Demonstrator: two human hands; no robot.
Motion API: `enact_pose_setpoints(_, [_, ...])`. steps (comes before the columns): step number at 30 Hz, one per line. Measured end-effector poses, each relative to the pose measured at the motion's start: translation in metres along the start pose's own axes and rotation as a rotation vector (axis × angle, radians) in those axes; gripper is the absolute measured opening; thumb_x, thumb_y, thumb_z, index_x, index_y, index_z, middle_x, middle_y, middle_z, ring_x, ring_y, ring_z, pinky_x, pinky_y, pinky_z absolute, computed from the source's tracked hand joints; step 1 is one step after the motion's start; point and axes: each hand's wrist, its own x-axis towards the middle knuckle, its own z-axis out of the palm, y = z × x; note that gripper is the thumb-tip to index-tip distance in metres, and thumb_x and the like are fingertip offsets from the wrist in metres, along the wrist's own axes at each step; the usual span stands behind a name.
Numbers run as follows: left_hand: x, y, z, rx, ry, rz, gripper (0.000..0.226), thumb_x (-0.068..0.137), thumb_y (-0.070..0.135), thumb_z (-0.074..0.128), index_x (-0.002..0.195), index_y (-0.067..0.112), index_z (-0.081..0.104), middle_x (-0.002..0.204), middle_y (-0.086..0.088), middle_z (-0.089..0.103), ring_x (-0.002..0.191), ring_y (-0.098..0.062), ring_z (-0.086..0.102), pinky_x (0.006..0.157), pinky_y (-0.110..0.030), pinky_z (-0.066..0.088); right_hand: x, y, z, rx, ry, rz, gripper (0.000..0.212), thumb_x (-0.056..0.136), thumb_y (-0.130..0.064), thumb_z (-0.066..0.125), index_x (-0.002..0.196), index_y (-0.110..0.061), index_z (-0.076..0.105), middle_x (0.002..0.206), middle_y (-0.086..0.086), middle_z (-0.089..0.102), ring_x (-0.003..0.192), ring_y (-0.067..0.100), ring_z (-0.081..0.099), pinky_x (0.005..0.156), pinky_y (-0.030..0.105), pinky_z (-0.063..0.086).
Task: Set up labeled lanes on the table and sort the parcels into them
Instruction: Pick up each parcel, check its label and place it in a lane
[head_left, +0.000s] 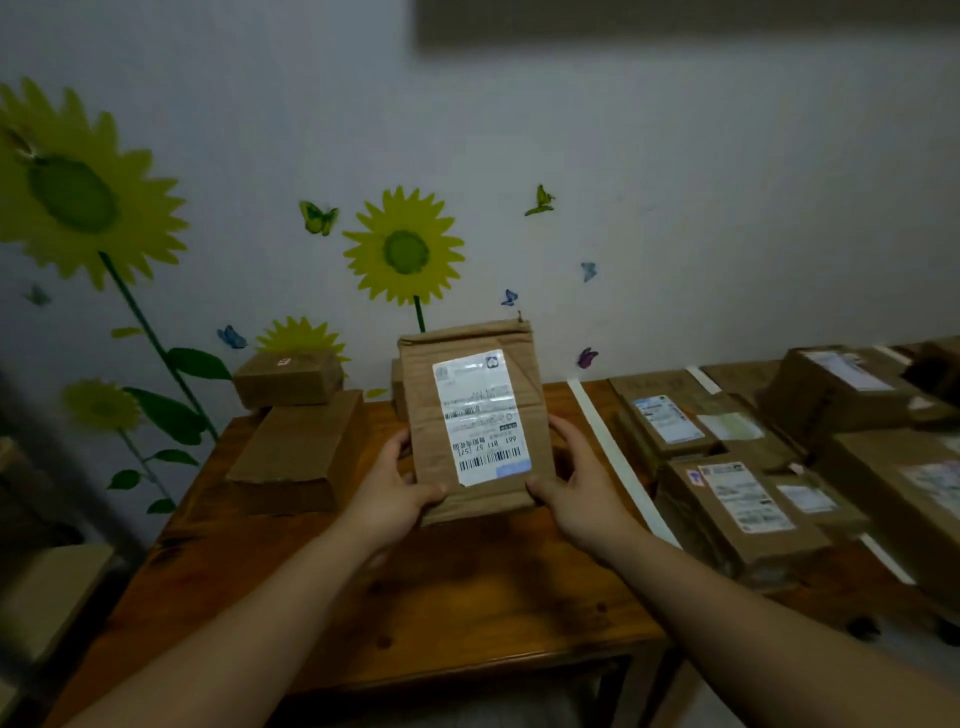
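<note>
I'm holding a brown parcel (475, 421) upright over the table (467, 597), my left hand (395, 486) gripping its left edge, my right hand (576, 488) gripping its right edge, thumbs pressing its labeled front, tape strip (613, 457) lying just right.

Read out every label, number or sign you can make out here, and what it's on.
"661 B11 57": white shipping label on the held parcel, gripped by left hand and right hand.
"[57]": same label, by the barcode.
Its other print: too blurred.
Labels on the parcels at right: too blurred.
Red mark on the small back box: unreadable.
</note>
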Motion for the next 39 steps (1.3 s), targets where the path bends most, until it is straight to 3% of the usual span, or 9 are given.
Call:
enact_pose_setpoints(3, [0.004,0.001,0.007,-0.021,-0.059,0.001,0.073,0.081,-0.019,0.055,0.142,0.015,0.031,0.110,0.004,0.061,0.086,-0.010,0.061,0.060,-0.020,0.052,-0.007,-0.002,-0.005,0.014,0.057,0.020,0.069,0.086,-0.004,0.065,0.139,-0.037,0.035,0.115,-0.018,0.056,0.106,0.001,0.056,0.084,0.026,0.056])
enact_pose_setpoints(7, [0.010,-0.008,0.033,0.024,-0.164,-0.008,0.075,0.082,-0.014,0.058,0.145,0.016,0.028,0.133,-0.001,0.048,0.105,-0.018,0.056,0.075,-0.022,0.048,-0.025,0.007,-0.026,-0.002,0.165,0.079,0.063,0.087,-0.015,0.066,0.136,-0.040,0.036,0.119,-0.013,0.058,0.111,0.009,0.056,0.092,0.040,0.054])
enact_pose_setpoints(12, [0.004,-0.027,0.091,0.075,-0.342,-0.076,0.075,0.084,-0.005,0.060,0.145,0.019,0.025,0.107,0.009,0.055,0.109,-0.026,0.058,0.060,-0.022,0.048,-0.054,0.027,-0.068,-0.101,0.365,0.138,0.059,0.086,-0.025,0.066,0.137,-0.035,0.037,0.116,-0.014,0.058,0.114,0.013,0.057,0.099,0.044,0.049])
enact_pose_setpoints(17, [-0.007,-0.027,0.159,0.193,-0.431,-0.107,0.066,0.086,0.000,0.061,0.140,0.020,0.030,0.104,0.002,0.060,0.079,-0.021,0.062,0.048,-0.026,0.043,-0.087,0.039,-0.121,-0.132,0.466,0.190,0.063,0.089,-0.031,0.060,0.144,-0.036,0.029,0.134,-0.004,0.053,0.120,0.018,0.053,0.102,0.045,0.045])
enact_pose_setpoints(20, [-0.014,-0.020,0.212,0.205,-0.487,-0.106,0.064,0.086,0.000,0.060,0.140,0.020,0.032,0.112,-0.003,0.058,0.084,-0.025,0.063,0.045,-0.026,0.045,-0.106,0.041,-0.167,-0.183,0.530,0.196,0.061,0.091,-0.027,0.058,0.145,-0.033,0.031,0.136,-0.004,0.050,0.121,0.017,0.050,0.103,0.041,0.043])
enact_pose_setpoints(23, [-0.026,-0.015,0.276,0.171,-0.550,-0.151,0.061,0.089,-0.002,0.054,0.140,0.023,0.031,0.103,0.005,0.058,0.089,-0.022,0.061,0.055,-0.032,0.054,-0.124,0.048,-0.224,-0.215,0.567,0.200,0.060,0.090,-0.025,0.058,0.144,-0.033,0.033,0.132,-0.005,0.053,0.117,0.014,0.050,0.100,0.035,0.042])
enact_pose_setpoints(27, [-0.037,-0.014,0.361,0.203,-0.585,-0.183,0.060,0.093,0.009,0.052,0.141,0.036,0.027,0.111,0.007,0.056,0.099,-0.024,0.060,0.079,-0.047,0.056,-0.144,0.060,-0.303,-0.288,0.577,0.238,0.059,0.090,-0.031,0.059,0.143,-0.035,0.032,0.117,-0.012,0.053,0.113,0.016,0.052,0.093,0.031,0.042])
enact_pose_setpoints(33, [-0.037,-0.015,0.435,0.220,-0.564,-0.184,0.061,0.095,0.013,0.049,0.142,0.042,0.023,0.108,0.013,0.055,0.100,-0.025,0.060,0.075,-0.042,0.054,-0.138,0.074,-0.379,-0.333,0.514,0.312,0.064,0.093,-0.033,0.055,0.148,-0.034,0.023,0.138,-0.001,0.050,0.120,0.020,0.049,0.091,0.028,0.039])
enact_pose_setpoints(39, [0.003,-0.021,0.464,0.258,-0.536,-0.211,0.059,0.092,0.014,0.055,0.140,0.037,0.028,0.105,0.013,0.052,0.103,-0.021,0.057,0.084,-0.048,0.055,-0.093,0.082,-0.412,-0.385,0.436,0.351,0.061,0.097,-0.029,0.050,0.150,-0.025,0.021,0.145,0.003,0.043,0.130,0.023,0.043,0.102,0.033,0.036])
